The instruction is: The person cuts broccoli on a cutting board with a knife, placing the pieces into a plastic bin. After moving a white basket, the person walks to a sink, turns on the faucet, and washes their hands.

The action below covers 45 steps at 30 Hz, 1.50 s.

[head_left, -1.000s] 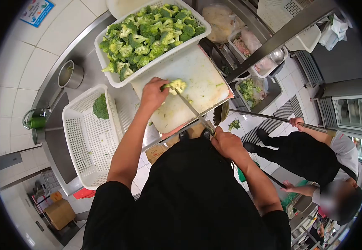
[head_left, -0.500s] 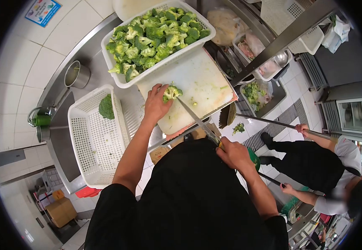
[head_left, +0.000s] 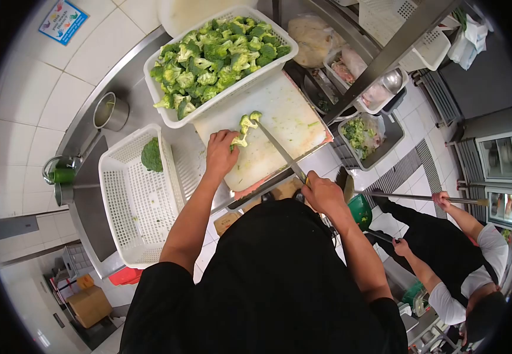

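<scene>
Broccoli pieces [head_left: 246,125] lie on the white cutting board [head_left: 267,165], some of them apart from each other. My left hand [head_left: 222,154], fingers curled, holds the nearest piece at its left side. In my right hand [head_left: 325,194] is the handle of a long knife [head_left: 282,151]; its tip touches the board beside the upper pieces. A white basket [head_left: 164,97] heaped with cut florets stands against the board's far side. To the left, another white basket [head_left: 129,236] holds one broccoli head [head_left: 152,154].
A metal pot [head_left: 112,112] and a faucet [head_left: 55,168] are at the left. A metal post [head_left: 385,62] slants past the board's right side. On the floor stands a grey bin [head_left: 379,144] of scraps. A co-worker [head_left: 444,242] at the right holds long handles.
The broccoli at my left hand has separated into smaller pieces. My right hand and the knife have shifted slightly up and left. The co-worker and the long-handled broom have moved.
</scene>
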{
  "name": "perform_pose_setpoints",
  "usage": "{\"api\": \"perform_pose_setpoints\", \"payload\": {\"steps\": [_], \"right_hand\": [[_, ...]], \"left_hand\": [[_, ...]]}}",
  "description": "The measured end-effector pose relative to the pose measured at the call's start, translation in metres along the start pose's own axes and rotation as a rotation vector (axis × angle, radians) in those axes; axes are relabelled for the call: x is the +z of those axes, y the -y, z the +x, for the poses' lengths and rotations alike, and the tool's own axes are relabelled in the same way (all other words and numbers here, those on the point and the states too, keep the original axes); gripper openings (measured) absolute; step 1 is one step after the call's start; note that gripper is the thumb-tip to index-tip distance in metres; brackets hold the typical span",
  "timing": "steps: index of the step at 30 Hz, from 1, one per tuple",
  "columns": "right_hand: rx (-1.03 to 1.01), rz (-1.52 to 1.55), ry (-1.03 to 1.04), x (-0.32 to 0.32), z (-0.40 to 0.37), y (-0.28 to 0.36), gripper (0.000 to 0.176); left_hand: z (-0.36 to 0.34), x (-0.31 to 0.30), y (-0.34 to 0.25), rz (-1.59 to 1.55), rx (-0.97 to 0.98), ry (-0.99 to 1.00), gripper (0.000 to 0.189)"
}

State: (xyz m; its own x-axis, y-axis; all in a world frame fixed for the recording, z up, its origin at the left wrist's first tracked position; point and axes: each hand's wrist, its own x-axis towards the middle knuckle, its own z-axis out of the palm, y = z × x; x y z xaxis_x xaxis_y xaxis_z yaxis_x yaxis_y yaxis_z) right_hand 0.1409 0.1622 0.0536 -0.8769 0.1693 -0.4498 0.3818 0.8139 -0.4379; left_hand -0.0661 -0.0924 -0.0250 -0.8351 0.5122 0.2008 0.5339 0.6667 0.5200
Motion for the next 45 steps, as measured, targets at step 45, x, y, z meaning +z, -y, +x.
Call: {"api": "perform_pose_setpoints", "payload": {"steps": [45], "right_hand": [[0.411,0.326,-0.212,0.043,-0.129,-0.029,0.041]], "left_hand": [[0.346,-0.16,0.084,-0.009,-0.264,-0.222,0.07]]}}
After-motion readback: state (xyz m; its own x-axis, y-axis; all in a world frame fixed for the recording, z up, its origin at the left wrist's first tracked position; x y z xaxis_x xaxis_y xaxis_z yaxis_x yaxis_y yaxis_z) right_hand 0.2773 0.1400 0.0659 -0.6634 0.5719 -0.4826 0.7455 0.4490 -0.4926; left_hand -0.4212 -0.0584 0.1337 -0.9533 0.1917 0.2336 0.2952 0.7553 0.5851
